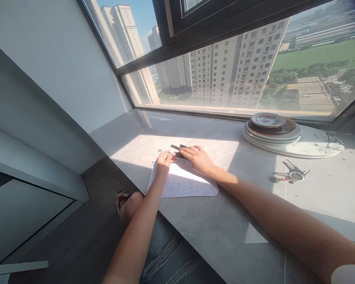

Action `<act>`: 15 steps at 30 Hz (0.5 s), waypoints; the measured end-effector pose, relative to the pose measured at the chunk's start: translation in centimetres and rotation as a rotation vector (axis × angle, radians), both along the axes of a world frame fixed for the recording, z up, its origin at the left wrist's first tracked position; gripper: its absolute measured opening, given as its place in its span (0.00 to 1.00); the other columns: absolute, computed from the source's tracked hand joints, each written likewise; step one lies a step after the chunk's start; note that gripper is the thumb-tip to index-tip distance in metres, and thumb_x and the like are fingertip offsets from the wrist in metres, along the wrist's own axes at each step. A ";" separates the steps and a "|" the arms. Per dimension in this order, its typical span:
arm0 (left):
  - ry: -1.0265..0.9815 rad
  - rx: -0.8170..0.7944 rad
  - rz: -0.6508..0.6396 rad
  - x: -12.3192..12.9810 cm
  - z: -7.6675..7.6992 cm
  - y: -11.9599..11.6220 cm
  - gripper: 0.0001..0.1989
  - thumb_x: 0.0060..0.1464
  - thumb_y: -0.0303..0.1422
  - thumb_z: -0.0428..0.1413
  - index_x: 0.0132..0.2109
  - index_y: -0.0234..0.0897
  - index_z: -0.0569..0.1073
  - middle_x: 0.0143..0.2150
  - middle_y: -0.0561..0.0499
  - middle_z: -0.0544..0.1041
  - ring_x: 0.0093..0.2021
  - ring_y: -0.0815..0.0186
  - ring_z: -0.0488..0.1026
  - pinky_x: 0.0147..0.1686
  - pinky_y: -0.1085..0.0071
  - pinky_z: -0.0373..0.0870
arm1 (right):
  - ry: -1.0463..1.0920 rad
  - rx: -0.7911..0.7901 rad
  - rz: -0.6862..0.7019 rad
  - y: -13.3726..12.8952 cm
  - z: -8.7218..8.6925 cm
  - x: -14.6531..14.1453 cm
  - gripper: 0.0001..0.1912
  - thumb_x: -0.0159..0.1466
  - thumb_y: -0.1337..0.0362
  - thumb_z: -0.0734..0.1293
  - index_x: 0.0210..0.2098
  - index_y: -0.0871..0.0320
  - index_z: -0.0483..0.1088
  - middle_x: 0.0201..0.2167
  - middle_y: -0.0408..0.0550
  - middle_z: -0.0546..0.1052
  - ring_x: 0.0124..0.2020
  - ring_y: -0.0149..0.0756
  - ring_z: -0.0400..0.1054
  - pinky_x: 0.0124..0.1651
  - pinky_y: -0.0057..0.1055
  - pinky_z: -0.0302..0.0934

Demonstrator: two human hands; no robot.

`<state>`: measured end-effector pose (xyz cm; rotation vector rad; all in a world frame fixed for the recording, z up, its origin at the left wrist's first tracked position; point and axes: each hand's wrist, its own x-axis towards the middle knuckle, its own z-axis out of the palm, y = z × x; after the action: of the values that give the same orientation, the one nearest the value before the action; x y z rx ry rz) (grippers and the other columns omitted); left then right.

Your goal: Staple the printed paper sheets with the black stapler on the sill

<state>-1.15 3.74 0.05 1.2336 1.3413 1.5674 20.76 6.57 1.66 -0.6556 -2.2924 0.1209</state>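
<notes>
White sheets of paper with printed lines (186, 183) lie on the grey windowsill counter (204, 217). At their upper left edge is my left hand (164, 161), its fingers pinched together around something too small to make out. My right hand (197, 157) rests palm down over a dark object at the top edge of the paper, fingers stretched toward the left hand. A black tool (175, 147) sticks out just beyond the right fingertips; the rest is hidden under that hand. A small grey piece (160, 150) lies above the left hand.
Stacked plates (268, 120) stand on a large oval marbled board (322, 142) at the right, by the window. Keys with a ring (296, 174) lie nearer. The counter's front edge runs diagonally above my legs.
</notes>
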 end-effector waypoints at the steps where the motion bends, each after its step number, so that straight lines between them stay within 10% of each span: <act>1: 0.043 0.040 0.028 0.0 0.2 -0.2 0.13 0.65 0.40 0.62 0.51 0.38 0.75 0.41 0.43 0.83 0.38 0.58 0.82 0.43 0.59 0.80 | 0.089 -0.068 -0.019 0.2 0.0 0.2 0.33 0.63 0.77 0.66 0.67 0.53 0.74 0.64 0.56 0.80 0.63 0.55 0.74 0.65 0.56 0.65; 8: 0.217 0.211 0.242 0.1 2.4 -1.5 0.17 0.73 0.40 0.57 0.61 0.37 0.77 0.49 0.40 0.84 0.45 0.55 0.82 0.48 0.60 0.78 | 0.371 -0.543 0.094 1.2 0.2 0.9 0.26 0.61 0.69 0.67 0.58 0.50 0.77 0.55 0.50 0.83 0.53 0.54 0.77 0.58 0.57 0.72; 15: 0.340 0.208 0.155 0.8 3.0 -2.2 0.09 0.70 0.39 0.59 0.51 0.41 0.80 0.48 0.43 0.86 0.50 0.54 0.83 0.56 0.58 0.77 | 0.202 -0.455 0.120 0.5 0.6 0.4 0.13 0.67 0.65 0.71 0.51 0.55 0.79 0.49 0.53 0.83 0.50 0.51 0.77 0.56 0.52 0.72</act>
<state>-0.36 1.56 3.05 1.6140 1.5455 1.6919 21.17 7.12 2.30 -0.6931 -2.1176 0.7482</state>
